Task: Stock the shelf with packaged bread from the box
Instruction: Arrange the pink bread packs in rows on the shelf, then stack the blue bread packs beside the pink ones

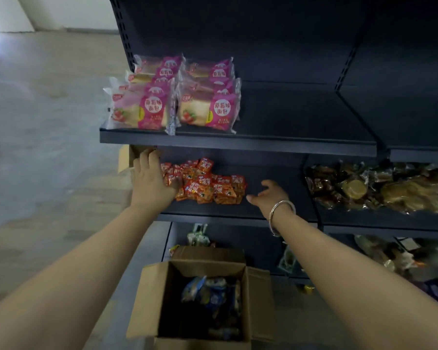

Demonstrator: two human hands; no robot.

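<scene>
Pink-labelled packaged bread (173, 99) stands in two rows at the left end of the dark upper shelf (238, 143). My left hand (152, 183) reaches under that shelf, its fingertips curled over the edge of a small cardboard box (126, 157) at the left end of the middle shelf. My right hand (271, 195), with a bracelet on the wrist, hovers open over the middle shelf (238, 215), holding nothing. An open cardboard box (149, 296) sits on the floor below, with blue packets (213, 294) inside.
Orange snack packets (208, 188) lie heaped on the middle shelf between my hands. Brown packaged goods (379, 188) fill the shelf bay to the right. More packets sit on the bottom shelf (286, 258). The right part of the upper shelf is bare. Open floor lies left.
</scene>
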